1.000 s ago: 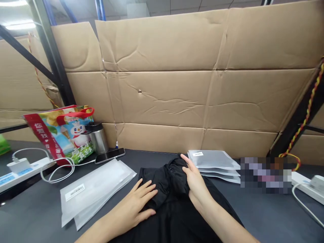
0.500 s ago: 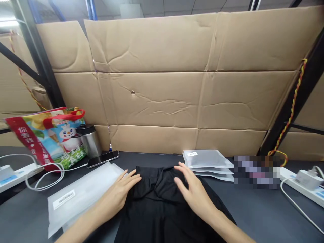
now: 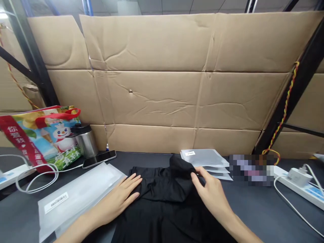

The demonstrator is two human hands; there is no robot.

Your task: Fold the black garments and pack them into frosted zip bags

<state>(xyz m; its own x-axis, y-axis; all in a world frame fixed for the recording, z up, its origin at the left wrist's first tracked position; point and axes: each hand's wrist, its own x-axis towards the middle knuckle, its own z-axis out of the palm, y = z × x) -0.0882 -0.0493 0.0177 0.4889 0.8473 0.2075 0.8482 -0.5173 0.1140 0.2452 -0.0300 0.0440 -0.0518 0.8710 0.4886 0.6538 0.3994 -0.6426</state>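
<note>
A black garment (image 3: pixel 162 209) with a wide waistband lies spread in front of me, its lower part running out of view at the bottom. My left hand (image 3: pixel 126 194) rests flat on the waistband's left side, fingers outstretched. At the upper right corner, my right hand (image 3: pixel 210 189) pinches the cloth between thumb and fingers and holds it raised in a fold. Beside my left forearm lies a frosted plastic bag (image 3: pixel 83 195) with a barcode label, partly covered by the arm. Several similar frosted bags (image 3: pixel 205 158) are stacked behind my right hand.
A cardboard panel (image 3: pixel 157 98) closes off the back of the dark table (image 3: pixel 248 209). On the left are a colourful carrier bag (image 3: pixel 60 138), a steel flask (image 3: pixel 87 143), a phone (image 3: pixel 100 159) and a white cable. A power strip (image 3: pixel 308 189) with a charger stands right, near a blurred-out item (image 3: pixel 253 170).
My right hand has closed on the waistband's right corner and lifted it into a fold. My left hand now lies flatter on the cloth. The view has shifted slightly.
</note>
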